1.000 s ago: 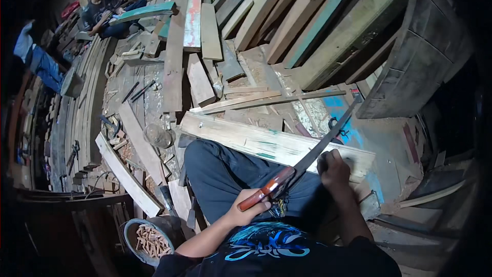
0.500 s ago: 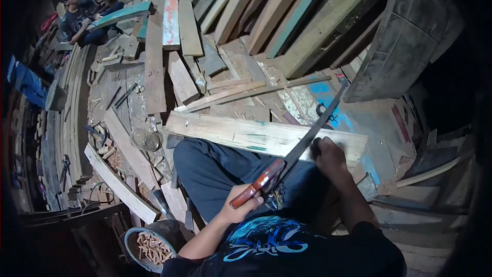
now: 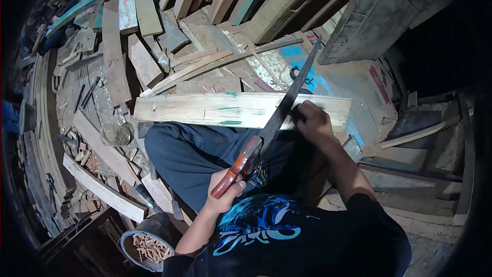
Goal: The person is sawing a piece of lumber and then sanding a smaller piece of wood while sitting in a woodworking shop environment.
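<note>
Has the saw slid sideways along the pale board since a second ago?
No, not visibly: the saw still crosses the pale board at about the same spot, right of its middle.

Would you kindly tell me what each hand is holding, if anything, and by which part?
The left hand holds the saw by its reddish-brown handle. The right hand is curled near the blade; whether it holds anything cannot be told.
</note>
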The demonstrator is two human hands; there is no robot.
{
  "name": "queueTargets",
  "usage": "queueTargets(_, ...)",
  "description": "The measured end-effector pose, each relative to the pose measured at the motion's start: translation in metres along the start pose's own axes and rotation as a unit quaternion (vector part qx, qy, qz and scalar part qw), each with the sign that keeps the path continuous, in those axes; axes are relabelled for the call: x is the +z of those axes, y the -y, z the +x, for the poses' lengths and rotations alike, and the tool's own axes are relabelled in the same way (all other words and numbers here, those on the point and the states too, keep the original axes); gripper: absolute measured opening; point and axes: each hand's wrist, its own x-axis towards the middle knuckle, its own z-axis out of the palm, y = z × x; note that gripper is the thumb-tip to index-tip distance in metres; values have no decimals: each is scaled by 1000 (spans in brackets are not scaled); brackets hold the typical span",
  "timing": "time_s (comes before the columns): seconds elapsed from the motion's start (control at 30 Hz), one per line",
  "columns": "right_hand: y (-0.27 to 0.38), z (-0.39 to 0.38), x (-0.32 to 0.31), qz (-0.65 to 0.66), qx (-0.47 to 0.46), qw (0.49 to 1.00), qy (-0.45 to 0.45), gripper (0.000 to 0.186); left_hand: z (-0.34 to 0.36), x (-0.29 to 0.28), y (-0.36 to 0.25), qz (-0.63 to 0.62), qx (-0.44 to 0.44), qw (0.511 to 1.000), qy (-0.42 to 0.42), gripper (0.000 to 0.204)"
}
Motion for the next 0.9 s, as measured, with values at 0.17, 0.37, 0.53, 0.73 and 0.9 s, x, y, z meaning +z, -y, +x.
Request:
queueTargets(0.17,-19,-6,14,-47,-56,996,-51,33,0,5,0,77,53,996,9,16)
queueTargets(0.37,-19,-6,13,-17,-45,998,-39,33,17,14,2,149,68,986,14,8)
queueTargets(0.53,-8,-3,8,-33,-25,999,13,29,3,18,-2,167,36,985,3,12)
queueTargets(0.73,-14,1,15,-29,-10,999,-34,19,37,35,5,133,74,988,3,8)
queueTargets(0.9,-11,6,9,-17,28,999,2,13,6,16,5,225,73,972,8,5)
